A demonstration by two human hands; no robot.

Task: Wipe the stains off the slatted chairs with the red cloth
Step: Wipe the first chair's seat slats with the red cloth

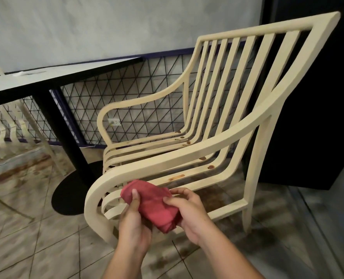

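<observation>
Head view: both hands in front of the chair's near armrest.
Left hand point(134, 220): grips red cloth point(154, 204), thumb on top.
Right hand point(189, 210): pinches cloth's other end.
Slatted chair point(187, 156): brown stains point(176, 177) on seat slats.

No text, label, brand, number or sign can be read anywhere in view, neither on the slatted chair point(207, 150), nor on the red cloth point(155, 204), nor on the dark counter point(66, 73) beside them.
</observation>
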